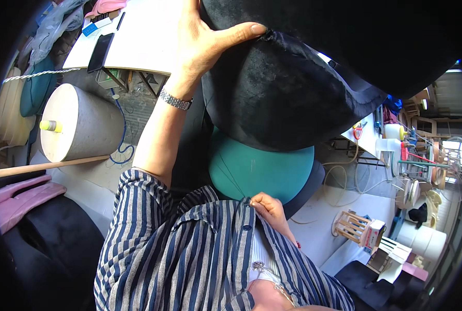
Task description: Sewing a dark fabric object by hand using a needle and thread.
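Note:
A large black velvet-covered upholstered piece [272, 90] fills the upper middle, with a puckered seam running across it. My left hand [202, 39] is at its left edge, thumb stretched out and pressed on the start of the seam. The fingers of that hand run out past the top of the view. Close to my chest, my right hand [268, 207] is closed in a pinch. Thin dark thread [230, 173] stretches from its fingertips up toward the black piece; whether a needle is in the pinch is hidden. A round teal cushioned seat [262, 171] lies below the black piece.
A white table [148, 36] with a dark phone [100, 53] stands upper left. Below it lies a big pale cylinder [80, 124] beside a wooden pole [54, 165]. At right are red-handled scissors [358, 129], a small slatted wooden stool [351, 228] and white rolls [422, 240].

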### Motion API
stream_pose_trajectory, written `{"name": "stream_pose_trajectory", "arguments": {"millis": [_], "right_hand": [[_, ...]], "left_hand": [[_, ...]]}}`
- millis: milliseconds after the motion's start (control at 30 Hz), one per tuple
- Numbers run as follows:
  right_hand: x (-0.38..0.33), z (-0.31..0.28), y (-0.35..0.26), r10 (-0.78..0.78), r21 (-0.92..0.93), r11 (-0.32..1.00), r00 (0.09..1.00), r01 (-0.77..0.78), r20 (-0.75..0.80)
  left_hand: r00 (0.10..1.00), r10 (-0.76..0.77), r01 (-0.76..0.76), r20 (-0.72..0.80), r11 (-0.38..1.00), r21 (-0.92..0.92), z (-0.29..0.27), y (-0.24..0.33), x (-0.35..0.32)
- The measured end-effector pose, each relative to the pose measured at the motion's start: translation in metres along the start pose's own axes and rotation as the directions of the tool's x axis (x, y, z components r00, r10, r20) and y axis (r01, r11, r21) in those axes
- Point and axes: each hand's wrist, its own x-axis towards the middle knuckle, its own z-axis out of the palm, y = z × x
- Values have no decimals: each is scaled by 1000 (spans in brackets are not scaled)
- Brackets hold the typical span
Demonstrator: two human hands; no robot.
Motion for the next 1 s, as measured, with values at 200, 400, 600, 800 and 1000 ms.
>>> {"name": "stream_pose_trajectory", "arguments": {"millis": [200,400,600,800,1000], "right_hand": [[-19,5,38,8,-175,978,863,-111,-505],[-47,-15,51,45,78,997,636,24,-771],[-49,-6,40,20,61,997,592,48,-806],[-17,-5,14,-67,-29,997,634,70,-771],[21,-14,-34,-305,-254,950,720,181,-624]], "left_hand": [[1000,7,-7,2,1000,-4,-1,3,-1],[998,-47,51,43,993,-105,-5,6,-4],[986,132,-130,100,991,-21,-12,-10,-4],[1000,25,-26,13,995,92,-2,11,-10],[999,-44,45,27,998,-41,4,20,-8]]}}
